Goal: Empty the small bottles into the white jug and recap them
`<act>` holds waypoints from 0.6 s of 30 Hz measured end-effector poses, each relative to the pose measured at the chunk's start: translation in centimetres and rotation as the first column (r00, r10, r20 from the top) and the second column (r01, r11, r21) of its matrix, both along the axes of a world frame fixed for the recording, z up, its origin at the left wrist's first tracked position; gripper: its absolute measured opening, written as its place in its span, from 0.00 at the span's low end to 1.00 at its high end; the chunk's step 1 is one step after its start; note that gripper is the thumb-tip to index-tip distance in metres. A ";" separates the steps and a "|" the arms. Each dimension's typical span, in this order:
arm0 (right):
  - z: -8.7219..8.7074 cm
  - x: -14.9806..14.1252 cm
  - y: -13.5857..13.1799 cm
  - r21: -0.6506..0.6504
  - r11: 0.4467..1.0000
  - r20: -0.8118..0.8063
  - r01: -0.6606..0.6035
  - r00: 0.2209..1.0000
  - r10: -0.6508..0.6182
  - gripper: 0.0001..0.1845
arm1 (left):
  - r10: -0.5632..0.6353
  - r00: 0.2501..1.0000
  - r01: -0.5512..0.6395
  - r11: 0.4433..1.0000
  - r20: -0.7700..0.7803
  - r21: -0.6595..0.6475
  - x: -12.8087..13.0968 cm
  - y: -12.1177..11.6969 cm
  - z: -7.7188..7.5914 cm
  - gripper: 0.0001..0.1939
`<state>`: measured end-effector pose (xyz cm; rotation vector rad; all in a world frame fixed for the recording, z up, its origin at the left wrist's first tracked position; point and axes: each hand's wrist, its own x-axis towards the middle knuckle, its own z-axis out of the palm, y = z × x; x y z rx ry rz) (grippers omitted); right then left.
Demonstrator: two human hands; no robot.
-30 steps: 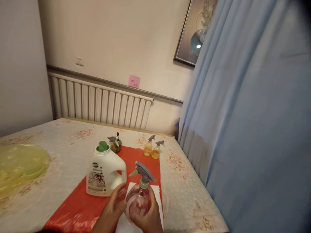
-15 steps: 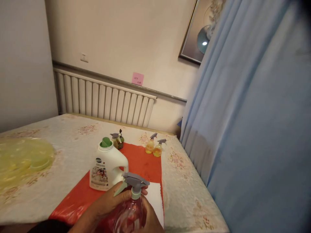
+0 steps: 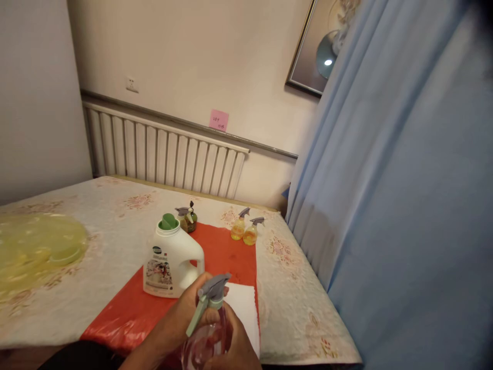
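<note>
A clear pink spray bottle (image 3: 202, 344) with a grey trigger head (image 3: 211, 290) is held low at the front edge of the table. My left hand (image 3: 184, 314) is wrapped round its neck just under the trigger head. My right hand (image 3: 231, 347) cups the bottle's body from the right. Behind them a white detergent jug with a green cap (image 3: 172, 259) stands on a red cloth (image 3: 227, 257). A white paper towel (image 3: 242, 313) lies on the cloth just beyond my hands.
Two small yellow spray bottles (image 3: 245, 230) and a green one (image 3: 187, 218) stand at the far end of the red cloth. A yellow plastic bag (image 3: 36, 252) lies at left. A blue curtain (image 3: 389, 205) hangs along the right. A radiator lines the back wall.
The spray bottle has been lifted off the paper towel and drawn toward me. My left hand has moved up from its side to the neck, and the trigger head has turned.
</note>
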<state>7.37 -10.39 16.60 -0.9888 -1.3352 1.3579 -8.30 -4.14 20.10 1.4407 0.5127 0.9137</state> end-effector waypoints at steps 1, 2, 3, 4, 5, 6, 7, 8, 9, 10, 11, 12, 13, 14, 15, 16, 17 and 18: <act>0.2 0.0 -0.1 0.000 1.000 -0.005 0.003 1.000 -0.003 0.49 | -0.017 1.000 0.017 1.000 -0.001 -0.011 -0.2 -0.1 0.3 0.32; 0.3 0.0 -0.1 0.001 1.000 -0.008 0.006 1.000 -0.006 0.48 | -0.033 0.999 0.033 0.999 -0.006 -0.029 -0.4 -0.2 0.8 0.32; 0.5 -0.1 -0.2 0.004 1.000 -0.009 0.008 1.000 -0.008 0.46 | -0.055 0.998 0.054 0.997 -0.013 -0.054 -0.7 -0.3 1.3 0.32; 0.6 -0.1 -0.3 0.007 1.000 -0.004 0.009 1.000 -0.009 0.46 | -0.082 0.996 0.080 0.993 -0.020 -0.089 -0.9 -0.5 1.8 0.29; 0.7 -0.1 -0.3 0.010 1.000 0.005 0.012 1.000 -0.012 0.46 | -0.108 0.994 0.104 0.987 -0.021 -0.124 -1.1 -0.7 2.3 0.26; 0.8 -0.2 -0.3 0.013 1.000 0.016 0.012 1.000 -0.012 0.46 | -0.125 0.992 0.120 0.980 -0.020 -0.158 -1.1 -0.8 2.5 0.23; 0.8 -0.2 -0.4 0.014 1.000 0.026 0.011 1.000 -0.012 0.47 | -0.127 0.992 0.122 0.976 -0.014 -0.183 -1.1 -0.8 2.7 0.21; 0.8 -0.2 -0.4 0.016 1.000 0.034 0.010 0.999 -0.011 0.48 | -0.116 0.993 0.114 0.975 -0.001 -0.192 -0.9 -0.9 2.7 0.19; 0.8 -0.3 -0.4 0.017 1.000 0.040 0.011 0.999 -0.012 0.49 | -0.094 0.995 0.096 0.977 0.015 -0.189 -0.7 -0.9 2.6 0.19; 0.7 -0.3 -0.4 0.021 1.000 0.046 0.012 0.999 -0.013 0.50 | -0.071 0.997 0.076 0.980 0.036 -0.181 -0.5 -0.8 2.4 0.19; 0.7 -0.3 -0.4 0.028 1.000 0.053 0.014 0.998 -0.015 0.49 | -0.054 0.997 0.064 0.983 0.060 -0.173 -0.3 -0.8 2.2 0.19; 0.7 -0.3 -0.4 0.036 0.999 0.063 0.014 0.998 -0.016 0.48 | -0.050 0.995 0.063 0.984 0.081 -0.167 -0.2 -0.7 2.0 0.21; 0.7 -0.2 -0.4 0.042 0.999 0.075 0.013 0.997 -0.016 0.46 | -0.053 0.994 0.070 0.984 0.100 -0.167 -0.2 -0.7 1.9 0.24; 0.7 -0.1 -0.4 0.045 0.999 0.088 0.012 0.996 -0.016 0.45 | -0.062 0.992 0.081 0.981 0.110 -0.177 -0.3 -0.6 1.8 0.26; 0.7 -0.1 -0.4 0.046 0.999 0.102 0.018 0.995 -0.022 0.45 | -0.073 0.992 0.092 0.978 0.103 -0.186 -0.5 -0.6 1.9 0.28; 0.6 0.0 -0.5 0.044 0.999 0.119 0.025 0.992 -0.030 0.45 | -0.091 0.993 0.105 0.976 0.081 -0.190 -0.8 -0.5 1.9 0.27; 0.4 0.1 -0.4 0.040 0.999 0.137 0.033 0.990 -0.038 0.46 | -0.110 0.993 0.117 0.976 0.051 -0.186 -1.0 -0.5 2.0 0.25; 0.2 0.2 -0.4 0.032 0.999 0.156 0.041 0.987 -0.045 0.47 | -0.130 0.991 0.132 0.976 0.021 -0.175 -1.3 -0.4 2.1 0.22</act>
